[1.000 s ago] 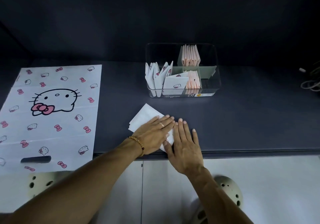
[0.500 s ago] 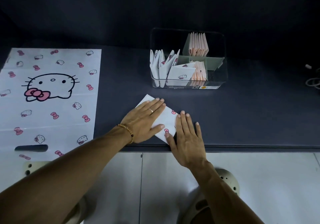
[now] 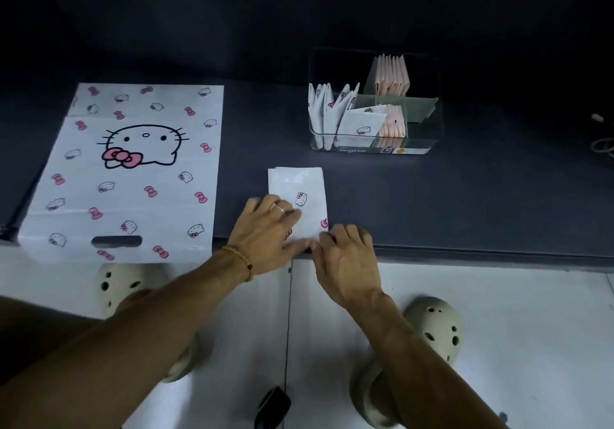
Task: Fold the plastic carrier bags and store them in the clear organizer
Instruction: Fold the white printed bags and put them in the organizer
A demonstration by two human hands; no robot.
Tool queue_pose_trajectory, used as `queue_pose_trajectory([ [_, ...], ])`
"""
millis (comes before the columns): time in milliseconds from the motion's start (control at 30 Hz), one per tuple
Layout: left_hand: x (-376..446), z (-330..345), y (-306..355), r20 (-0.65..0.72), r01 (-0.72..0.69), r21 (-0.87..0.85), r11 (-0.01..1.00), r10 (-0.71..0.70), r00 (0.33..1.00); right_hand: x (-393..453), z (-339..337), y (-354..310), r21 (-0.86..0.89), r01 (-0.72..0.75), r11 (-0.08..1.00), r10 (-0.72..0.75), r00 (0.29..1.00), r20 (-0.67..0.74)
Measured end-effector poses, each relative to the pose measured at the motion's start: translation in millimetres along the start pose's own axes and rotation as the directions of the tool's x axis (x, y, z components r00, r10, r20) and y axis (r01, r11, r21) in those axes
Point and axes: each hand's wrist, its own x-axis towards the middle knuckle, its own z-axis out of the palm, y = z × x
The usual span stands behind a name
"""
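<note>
A white cat-print carrier bag, folded into a narrow strip (image 3: 300,196), lies flat just in front of the clear organizer (image 3: 375,103), which holds upright folded white and pink bags. Well to the organizer's left, an unfolded cat-print bag (image 3: 133,169) lies spread flat.

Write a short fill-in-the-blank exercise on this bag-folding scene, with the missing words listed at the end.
1. Both hands, the left hand and the right hand, rest on the ____ end of the folded bag.
2. The unfolded bag lies to the ____ of the folded one.
3. The clear organizer holds white folded bags and ____ ones.
4. A bead bracelet sits on the ____ wrist.

Missing words: near; left; pink; left
</note>
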Motion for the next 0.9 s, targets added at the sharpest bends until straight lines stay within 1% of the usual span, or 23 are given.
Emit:
queue_pose_trajectory([
  [100,-17.9,6.4,-10.0,0.109,0.007,0.042,0.999,-0.011,0.994,3.3,-5.8,-1.0,0.076,0.083,0.994,-0.081,0.996,-0.02],
  [133,-19.7,7.8,-13.9,0.136,0.002,0.029,1.0,-0.006,0.991,5.9,-6.8,0.3,0.1,0.098,0.99,-0.098,0.995,-0.01],
  [167,-20.0,8.8,-17.8,0.155,-0.009,0.002,1.0,0.008,0.988,9.3,-7.3,1.5,0.118,0.109,0.987,-0.112,0.993,0.025],
  [233,-18.3,8.2,-24.4,0.179,-0.032,-0.055,0.998,0.042,0.983,18.3,-6.2,6.0,0.149,0.132,0.98,-0.155,0.976,0.153],
  [300,-16.9,8.2,-30.6,0.18,-0.017,-0.093,0.995,0.034,0.983,28.7,-3.0,10.1,0.133,0.158,0.978,-0.187,0.953,0.238],
  [333,-16.7,9.1,-33.7,0.176,0.0,-0.106,0.994,0.019,0.984,32.5,-1.0,11.9,0.116,0.171,0.978,-0.195,0.95,0.245],
  [400,-17.9,10.6,-38.2,0.158,0.011,-0.13,0.991,0.01,0.987,35.2,1.7,14.5,0.094,0.195,0.976,-0.212,0.949,0.233],
  [500,-20.8,10.6,-42.2,0.087,-0.045,-0.141,0.989,0.058,0.995,29.6,4.9,16.5,0.174,0.206,0.963,-0.234,0.959,0.162],
  [567,-19.6,7.9,-41.4,0.026,-0.048,-0.23,0.972,0.056,0.998,28.0,2.3,16.2,0.288,0.125,0.949,-0.16,0.982,0.099],
  [600,-17.6,5.4,-40.2,-0.014,-0.015,-0.315,0.949,0.011,1.0,30.2,-1.1,14.1,0.365,0.051,0.929,-0.085,0.993,0.078],
  [633,-13.8,2.3,-38.6,-0.042,0.046,-0.41,0.911,-0.069,0.997,34.6,-4.5,11.8,0.441,-0.031,0.897,0.0,0.997,0.071],
  [700,-2.8,-1.0,-36.8,-0.019,0.185,-0.595,0.782,-0.243,0.97,47.7,-9.3,9.4,0.56,-0.2,0.804,0.167,0.98,0.111],
  [767,11.7,-4.8,-36.7,0.067,0.276,-0.719,0.638,-0.331,0.941,61.2,-10.1,10.7,0.649,-0.335,0.683,0.279,0.941,0.191],
  [800,19.2,-6.0,-36.7,0.11,0.318,-0.727,0.608,-0.354,0.929,67.2,-8.3,12.1,0.668,-0.378,0.641,0.316,0.923,0.219],
  [867,32.4,-4.1,-34.4,0.178,0.422,-0.655,0.627,-0.415,0.892,77.3,-1.5,15.0,0.664,-0.441,0.604,0.374,0.892,0.253],
  [900,38.1,-2.7,-31.9,0.197,0.483,-0.603,0.635,-0.468,0.861,82.8,2.4,15.9,0.655,-0.467,0.594,0.399,0.878,0.263],
])
